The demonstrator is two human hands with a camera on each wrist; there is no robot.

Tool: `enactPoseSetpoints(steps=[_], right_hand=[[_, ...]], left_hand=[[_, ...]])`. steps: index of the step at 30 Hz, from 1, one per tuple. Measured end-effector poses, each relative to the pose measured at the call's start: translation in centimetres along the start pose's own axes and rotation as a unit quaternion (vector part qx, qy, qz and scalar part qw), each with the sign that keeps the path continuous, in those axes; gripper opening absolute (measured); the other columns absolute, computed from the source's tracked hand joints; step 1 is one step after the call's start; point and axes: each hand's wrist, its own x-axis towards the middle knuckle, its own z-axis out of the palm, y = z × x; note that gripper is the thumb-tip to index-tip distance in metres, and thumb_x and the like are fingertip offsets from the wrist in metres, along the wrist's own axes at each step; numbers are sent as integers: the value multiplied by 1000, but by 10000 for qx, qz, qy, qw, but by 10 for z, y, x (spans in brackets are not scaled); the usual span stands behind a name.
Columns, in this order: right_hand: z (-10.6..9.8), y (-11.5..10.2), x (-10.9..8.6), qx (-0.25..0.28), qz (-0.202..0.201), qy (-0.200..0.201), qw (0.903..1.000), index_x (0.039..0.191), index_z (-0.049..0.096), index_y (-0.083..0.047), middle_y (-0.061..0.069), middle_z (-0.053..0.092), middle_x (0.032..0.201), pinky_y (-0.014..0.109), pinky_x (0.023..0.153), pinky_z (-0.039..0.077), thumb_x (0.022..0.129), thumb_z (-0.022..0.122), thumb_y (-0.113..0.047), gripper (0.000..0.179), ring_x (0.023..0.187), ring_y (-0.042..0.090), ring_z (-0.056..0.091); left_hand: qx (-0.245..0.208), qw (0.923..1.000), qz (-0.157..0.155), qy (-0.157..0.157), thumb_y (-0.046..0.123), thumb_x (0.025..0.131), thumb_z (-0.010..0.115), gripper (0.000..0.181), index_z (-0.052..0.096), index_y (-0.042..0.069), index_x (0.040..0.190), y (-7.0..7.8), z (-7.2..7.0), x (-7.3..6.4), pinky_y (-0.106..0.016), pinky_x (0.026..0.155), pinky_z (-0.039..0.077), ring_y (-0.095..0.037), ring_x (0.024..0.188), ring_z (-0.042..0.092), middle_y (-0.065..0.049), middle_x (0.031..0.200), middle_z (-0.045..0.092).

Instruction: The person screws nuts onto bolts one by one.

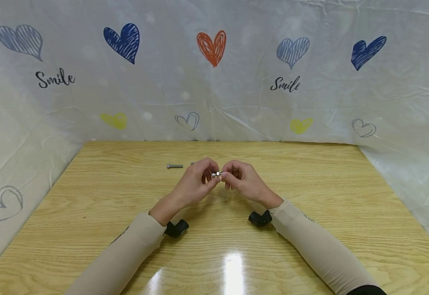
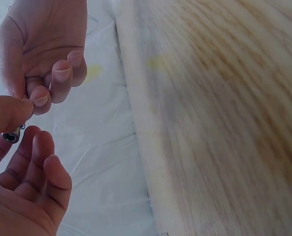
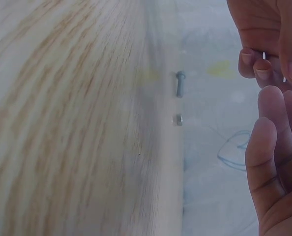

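Observation:
Above the table, both hands meet at a small metal bolt with a shiny nut on its shank. My left hand holds the bolt at its head end, whose socket shows in the left wrist view. The fingertips of my right hand pinch the bolt's other end, close beside the nut; they hide the tip. Just left of the hands, another bolt lies on the table. A loose nut lies near that bolt in the right wrist view; in the head view my left hand mostly covers it.
The wood-grain table reaches back to a white sheet printed with hearts and words. Black wrist mounts hang under both forearms. Light glares off the table's near part.

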Motion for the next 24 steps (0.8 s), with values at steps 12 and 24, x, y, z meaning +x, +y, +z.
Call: enactPoseSetpoints(steps=[12,24], right_hand=[[-1,27,5,-87,-159,110,9998,101,60,-5,18,61,80,33,59,47,99,54,-18,15,70,43,58],[-1,32,6,-93,-146,120,9998,102,60,-6,13,61,79,32,56,46,100,54,-18,14,70,43,57]], left_hand=[[120,9999,-85,-36,15,94,62,6,58,11,97,0,1,-1,-27,61,44,-10,71,50,2,88,56],[-22,9991,-411,-125,22,100,54,14,62,10,98,3,0,-2,-31,64,44,-14,71,48,1,88,57]])
